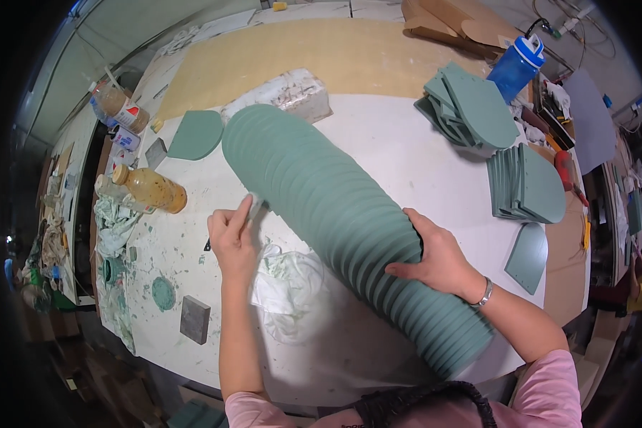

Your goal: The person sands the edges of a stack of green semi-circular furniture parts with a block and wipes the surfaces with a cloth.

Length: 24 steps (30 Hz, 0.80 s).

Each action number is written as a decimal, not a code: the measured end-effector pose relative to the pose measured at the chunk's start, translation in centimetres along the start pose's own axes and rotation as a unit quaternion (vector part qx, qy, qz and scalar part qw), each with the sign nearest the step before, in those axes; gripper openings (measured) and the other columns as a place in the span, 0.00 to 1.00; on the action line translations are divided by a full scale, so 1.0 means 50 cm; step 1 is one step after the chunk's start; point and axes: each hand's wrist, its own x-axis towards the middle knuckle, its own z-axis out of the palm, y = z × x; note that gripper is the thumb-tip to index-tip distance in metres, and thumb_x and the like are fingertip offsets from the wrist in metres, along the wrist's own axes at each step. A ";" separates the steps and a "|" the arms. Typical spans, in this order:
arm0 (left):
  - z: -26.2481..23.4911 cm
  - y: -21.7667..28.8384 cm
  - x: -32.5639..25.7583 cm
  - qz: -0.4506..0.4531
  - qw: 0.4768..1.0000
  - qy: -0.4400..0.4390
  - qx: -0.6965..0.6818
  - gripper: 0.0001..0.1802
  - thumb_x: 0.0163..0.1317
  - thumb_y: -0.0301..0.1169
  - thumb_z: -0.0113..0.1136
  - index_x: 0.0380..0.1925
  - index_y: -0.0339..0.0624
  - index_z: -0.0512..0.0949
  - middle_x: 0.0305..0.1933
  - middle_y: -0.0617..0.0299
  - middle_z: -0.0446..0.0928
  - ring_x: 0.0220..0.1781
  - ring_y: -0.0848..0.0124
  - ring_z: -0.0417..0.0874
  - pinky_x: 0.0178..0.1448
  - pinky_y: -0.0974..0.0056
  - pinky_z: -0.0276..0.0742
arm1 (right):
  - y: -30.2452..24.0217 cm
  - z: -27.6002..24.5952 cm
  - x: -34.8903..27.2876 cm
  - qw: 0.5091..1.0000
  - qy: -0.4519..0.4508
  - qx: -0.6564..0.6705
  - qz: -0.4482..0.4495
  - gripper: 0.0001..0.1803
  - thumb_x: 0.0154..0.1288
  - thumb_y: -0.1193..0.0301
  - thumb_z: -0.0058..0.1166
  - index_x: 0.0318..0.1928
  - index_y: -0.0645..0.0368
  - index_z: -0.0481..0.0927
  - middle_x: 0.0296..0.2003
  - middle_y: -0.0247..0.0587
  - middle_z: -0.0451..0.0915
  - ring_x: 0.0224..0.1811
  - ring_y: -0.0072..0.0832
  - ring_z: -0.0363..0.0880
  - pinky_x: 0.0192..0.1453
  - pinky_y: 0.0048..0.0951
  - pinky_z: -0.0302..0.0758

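A long row of green round-ended panels [314, 192], leaning one on another, runs slantwise across the white table. Its far end is by a white wrapped block [285, 96]. My right hand [439, 257] lies over the near part of the row, thumb on top and fingers gripping the far side. To the left of the row, my left hand [234, 232] is closed, index finger stretched toward the panels' edges. Something small and pale shows at its fingertip and a dark tip by its palm; I cannot make out what it holds. Below lies a crumpled white cloth [289, 289].
At the right stand a fanned pile of green panels [478, 110], an upright stack [528, 185] and a single panel [528, 257]. A blue bottle [515, 71] is behind them. Left are a yellowish bottle [153, 189], a grey block [195, 319] and a loose panel [196, 135].
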 end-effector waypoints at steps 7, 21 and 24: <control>0.050 0.061 0.105 0.030 0.997 0.059 -0.028 0.28 0.60 0.18 0.61 0.61 0.48 0.84 0.37 0.57 0.72 0.42 0.59 0.74 0.54 0.58 0.73 | -0.006 0.001 0.009 0.999 -0.027 0.010 0.019 0.48 0.50 0.52 0.76 0.66 0.66 0.71 0.53 0.60 0.83 0.55 0.54 0.83 0.60 0.42 0.78; 0.069 0.100 -0.006 -0.137 0.981 0.091 -0.107 0.27 0.56 0.24 0.68 0.59 0.42 0.84 0.29 0.62 0.68 0.29 0.70 0.71 0.38 0.64 0.72 | 0.000 0.000 0.006 0.999 -0.025 0.005 0.020 0.52 0.50 0.51 0.76 0.68 0.71 0.69 0.55 0.62 0.82 0.55 0.53 0.84 0.61 0.41 0.79; 0.059 0.058 -0.049 -0.158 0.977 0.092 -0.106 0.24 0.57 0.24 0.68 0.57 0.40 0.85 0.28 0.62 0.69 0.28 0.70 0.71 0.37 0.65 0.72 | 0.010 -0.001 0.002 1.000 -0.003 -0.001 0.011 0.52 0.49 0.52 0.76 0.68 0.70 0.69 0.55 0.62 0.83 0.56 0.52 0.84 0.62 0.41 0.79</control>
